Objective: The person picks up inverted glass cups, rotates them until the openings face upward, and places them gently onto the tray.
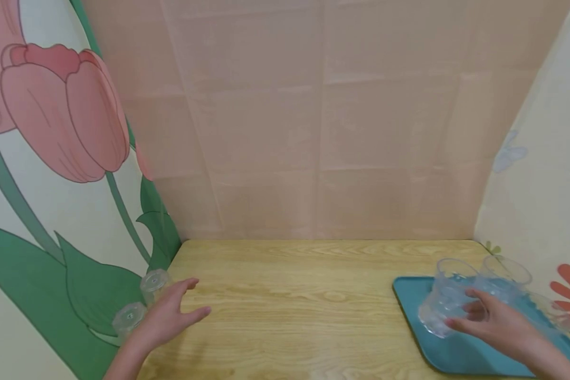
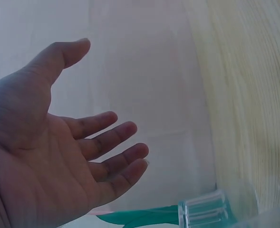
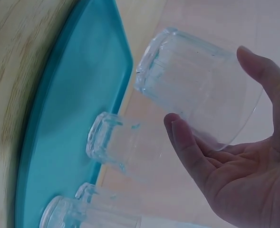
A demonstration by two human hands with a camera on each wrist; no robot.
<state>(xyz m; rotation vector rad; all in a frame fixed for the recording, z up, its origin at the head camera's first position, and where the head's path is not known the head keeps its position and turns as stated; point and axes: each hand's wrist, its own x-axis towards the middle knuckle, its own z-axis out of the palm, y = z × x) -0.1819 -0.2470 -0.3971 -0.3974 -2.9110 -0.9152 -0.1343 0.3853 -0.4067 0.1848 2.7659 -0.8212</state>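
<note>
My right hand (image 1: 499, 324) grips a clear drinking glass (image 3: 197, 85), thumb on one side and fingers on the other near its rim. The glass is held base down above the blue tray (image 3: 73, 95). Several more clear glasses (image 3: 125, 147) stand on that tray, rims up. At the left side my left hand (image 1: 163, 316) holds nothing; its thumb and fingers are spread apart, palm facing inward. Beside and behind it two clear glasses (image 1: 154, 282) stand upside down, one partly covered by the hand in the head view. Their edges show in the left wrist view (image 2: 206, 209).
A wood-grain table (image 1: 290, 311) spreads between the hands. The tray lies at its right edge beside a flower-printed wall (image 1: 541, 211). On the left rises a wall with painted tulips (image 1: 66, 111), and a pinkish sheet (image 1: 313, 121) hangs at the back.
</note>
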